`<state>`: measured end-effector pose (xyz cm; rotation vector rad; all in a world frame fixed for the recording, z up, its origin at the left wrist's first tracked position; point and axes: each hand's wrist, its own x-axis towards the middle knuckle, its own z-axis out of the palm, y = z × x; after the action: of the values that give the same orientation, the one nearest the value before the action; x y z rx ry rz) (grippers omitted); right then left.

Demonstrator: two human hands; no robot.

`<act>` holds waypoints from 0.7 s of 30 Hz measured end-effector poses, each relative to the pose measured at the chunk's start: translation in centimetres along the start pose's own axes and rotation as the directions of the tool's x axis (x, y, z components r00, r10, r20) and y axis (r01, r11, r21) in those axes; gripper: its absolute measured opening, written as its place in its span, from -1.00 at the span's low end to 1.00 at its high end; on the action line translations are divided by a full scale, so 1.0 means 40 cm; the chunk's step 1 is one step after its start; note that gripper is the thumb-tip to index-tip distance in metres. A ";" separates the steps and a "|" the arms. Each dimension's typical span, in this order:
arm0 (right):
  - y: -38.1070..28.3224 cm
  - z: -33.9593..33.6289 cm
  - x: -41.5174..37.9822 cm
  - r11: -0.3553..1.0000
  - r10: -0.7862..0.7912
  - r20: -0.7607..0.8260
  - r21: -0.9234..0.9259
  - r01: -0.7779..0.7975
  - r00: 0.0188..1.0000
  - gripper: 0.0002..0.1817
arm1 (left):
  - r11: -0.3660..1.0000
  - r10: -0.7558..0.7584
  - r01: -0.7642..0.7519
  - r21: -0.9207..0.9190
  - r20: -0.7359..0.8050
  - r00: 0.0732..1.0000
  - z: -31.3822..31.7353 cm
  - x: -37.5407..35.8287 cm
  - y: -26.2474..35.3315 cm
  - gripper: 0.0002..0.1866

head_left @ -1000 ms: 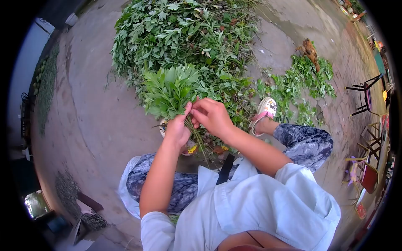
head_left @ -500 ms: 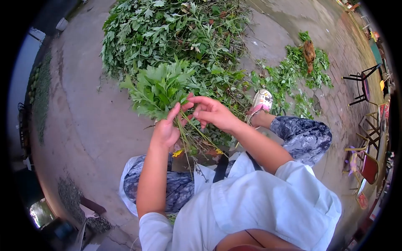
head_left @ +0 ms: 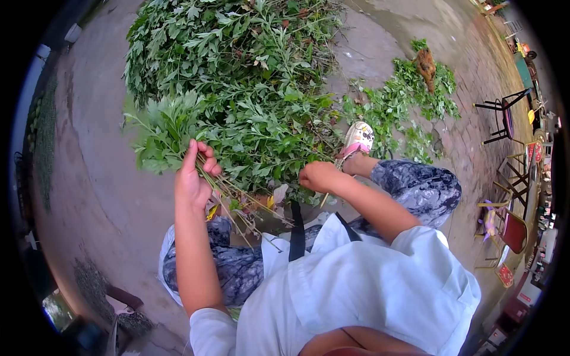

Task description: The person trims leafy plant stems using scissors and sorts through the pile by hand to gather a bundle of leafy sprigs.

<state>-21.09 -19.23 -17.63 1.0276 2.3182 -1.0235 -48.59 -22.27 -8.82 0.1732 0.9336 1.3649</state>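
Two hands were in use, both low over the ground (head_left: 101,178), between the knees.

Left hand (head_left: 193,184): fingers clamped round the bare lower stems of a bunch (head_left: 160,133) of leafy sprigs, with the thumb up along the side. Gripped near the cut ends, probably so that the leafy tops fanned free up and to the left while the stem ends hung loose below the palm, toward the lap. Held off to the left, at the edge of the big pile (head_left: 237,53), most likely to separate gathered sprigs from loose ones.

Right hand (head_left: 317,176): fingers curled together in a fist, knuckles up, at the near edge of the big pile and just beside the shoe (head_left: 356,139). Could not tell whether a stem was caught inside the fist, as the knuckles hid it. Placed there, by the look of it, for a short reach into the nearest loose greens.

Scattered to the right, beyond the shoe: a smaller patch of greens (head_left: 409,101), well apart from the bunch. Farther right, at the edge of view: chairs (head_left: 502,115), clear of the work area.
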 end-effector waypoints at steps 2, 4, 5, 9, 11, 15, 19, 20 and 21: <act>0.037 0.017 0.077 0.983 0.119 -0.450 0.182 -0.040 0.885 -0.86 | 1.000 -0.002 0.003 0.028 -0.049 0.999 0.003 0.003 0.001 -0.76; 0.054 0.013 0.160 0.979 0.152 -0.700 0.204 -0.009 0.698 -0.87 | 0.995 -0.005 0.017 0.095 -0.128 0.992 0.012 0.002 0.000 -0.80; 0.060 0.006 0.187 0.982 0.161 -0.761 0.188 -0.024 0.628 -0.87 | 0.995 -0.004 0.017 0.095 -0.131 0.991 0.008 0.005 -0.002 -0.80; 0.096 -0.014 0.247 0.953 0.293 -0.626 0.253 -0.167 0.723 -0.81 | 0.989 -0.016 0.043 0.140 -0.195 0.981 -0.006 0.008 -0.005 -0.77; 0.094 -0.042 0.223 0.986 0.135 -0.877 0.164 0.024 0.462 -0.77 | 0.992 -0.019 0.046 0.119 -0.222 0.975 -0.006 0.001 -0.006 -0.75; 0.084 -0.075 0.159 0.985 0.065 -0.839 0.140 0.098 0.540 -0.88 | 0.989 -0.024 0.055 0.138 -0.212 0.977 0.005 -0.012 -0.007 -0.75; 0.071 -0.012 0.178 0.986 0.142 -0.563 0.005 -0.169 0.814 -0.84 | 0.983 -0.028 0.068 0.172 -0.223 0.975 0.025 -0.016 -0.009 -0.75; 0.080 0.003 0.194 0.982 0.134 -0.507 -0.045 -0.181 0.851 -0.80 | 0.984 -0.024 0.063 0.169 -0.224 0.974 0.026 -0.017 -0.009 -0.75; 0.092 0.015 0.207 0.983 0.129 -0.508 -0.049 -0.178 0.851 -0.80 | 0.982 -0.021 0.063 0.179 -0.225 0.974 0.028 -0.017 -0.008 -0.75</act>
<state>-23.63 -14.15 -24.73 1.5647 2.5939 -0.6215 -47.56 -22.51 -7.98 0.1428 1.2472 1.2745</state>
